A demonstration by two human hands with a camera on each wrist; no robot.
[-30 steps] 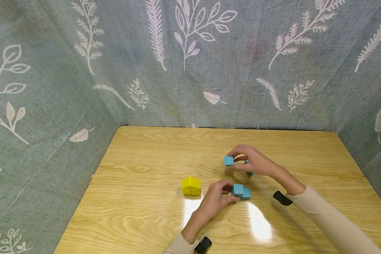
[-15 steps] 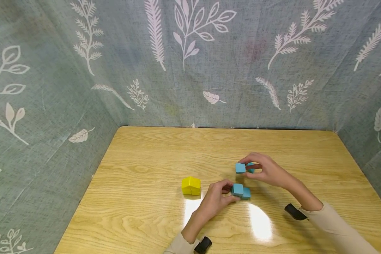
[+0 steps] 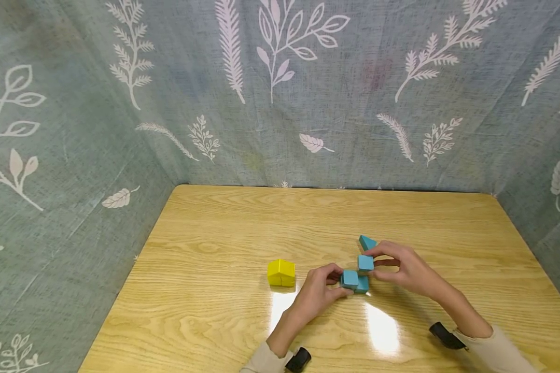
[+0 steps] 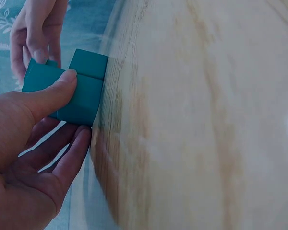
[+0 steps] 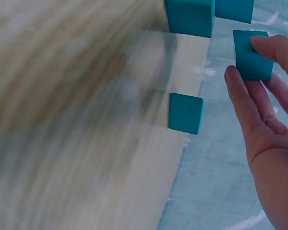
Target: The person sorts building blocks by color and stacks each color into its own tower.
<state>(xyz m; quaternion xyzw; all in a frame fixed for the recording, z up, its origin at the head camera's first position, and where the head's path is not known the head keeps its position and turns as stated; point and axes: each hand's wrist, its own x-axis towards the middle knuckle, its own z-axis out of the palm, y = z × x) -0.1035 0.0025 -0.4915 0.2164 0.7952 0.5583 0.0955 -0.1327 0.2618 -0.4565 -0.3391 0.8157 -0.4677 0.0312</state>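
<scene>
My left hand (image 3: 315, 292) holds a small blue stack, thumb on one side and fingers on the other, its top block (image 3: 350, 279) showing from above. Against the stack's right side sits a lower blue block (image 3: 362, 284), also seen as a teal block (image 4: 89, 63) in the left wrist view. My right hand (image 3: 408, 269) pinches a blue cube (image 3: 366, 263) between thumb and fingers, just behind and above that lower block. In the right wrist view the pinched cube (image 5: 253, 57) is apart from the stack (image 5: 189, 18). A blue triangular block (image 3: 366, 242) stands behind the right fingertips, partly covered.
A yellow house-shaped pair of blocks (image 3: 281, 273) stands left of my left hand. The wooden table (image 3: 205, 311) reaches back to a grey-blue leaf-patterned cloth (image 3: 261, 145), which also hangs along both sides. Black bands (image 3: 298, 359) sit at both wrists.
My right hand has brought the cube toward me and rightward, close to the stack. The triangular block behind shows more of its face. My left hand has stayed in place.
</scene>
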